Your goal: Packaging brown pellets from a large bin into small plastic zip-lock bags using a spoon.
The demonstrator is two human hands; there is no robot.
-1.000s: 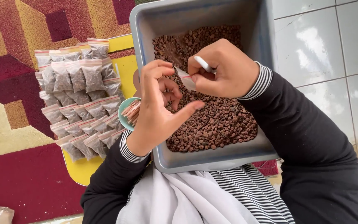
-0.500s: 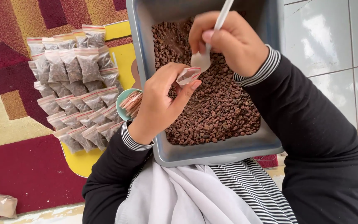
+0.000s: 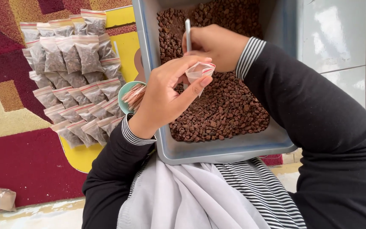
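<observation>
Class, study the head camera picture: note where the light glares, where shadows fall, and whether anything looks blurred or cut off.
Head view: soft, even daylight; pale glare on the white wall tiles; a faint shadow under the left hand on the brown pellets in the grey tub; the small clear bag and the right hand are sharp; the tub's far end is cut off at the top edge.

small clear pouch point(image 3: 200, 71) held; filled pouches point(image 3: 75, 72) piled left.

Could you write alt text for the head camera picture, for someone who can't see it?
Seen from above, a left hand holds a small clear bag open over a grey tub of brown pellets, while the right hand grips a white spoon handle. Filled bags lie in rows on a patterned mat to the left.
</observation>
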